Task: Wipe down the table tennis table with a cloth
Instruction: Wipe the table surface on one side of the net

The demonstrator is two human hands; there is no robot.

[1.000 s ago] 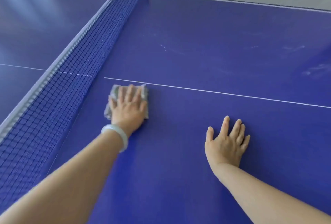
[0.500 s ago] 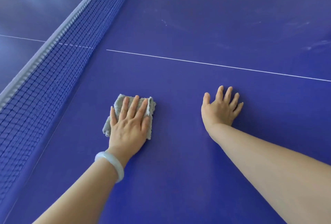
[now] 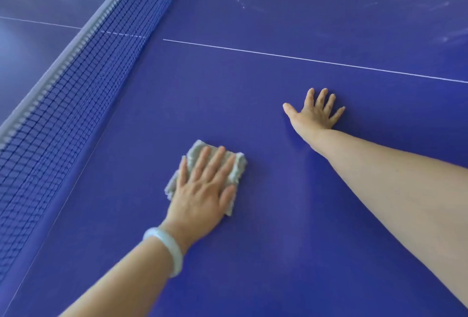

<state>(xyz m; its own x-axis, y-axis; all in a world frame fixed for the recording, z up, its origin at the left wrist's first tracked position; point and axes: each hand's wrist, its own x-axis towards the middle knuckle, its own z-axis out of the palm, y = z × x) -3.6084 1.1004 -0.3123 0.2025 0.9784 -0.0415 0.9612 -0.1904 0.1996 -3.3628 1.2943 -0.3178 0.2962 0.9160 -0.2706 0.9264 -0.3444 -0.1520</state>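
Cloth [image 3: 236,164] mostly covered by the left hand [image 3: 202,190] lying flat on it; only the far corners, the right edge and a strip at the left show, so its full outline cannot be told. The counter [image 3: 278,253] runs out of frame on every side, the net [image 3: 63,94] is cut at the top and left edges, and both forearms leave the frame, left at the bottom, right at the right edge. Pale marks [image 3: 430,6] on the far surface are too faint to identify; the palm of the right hand [image 3: 314,111] is hidden against the counter.
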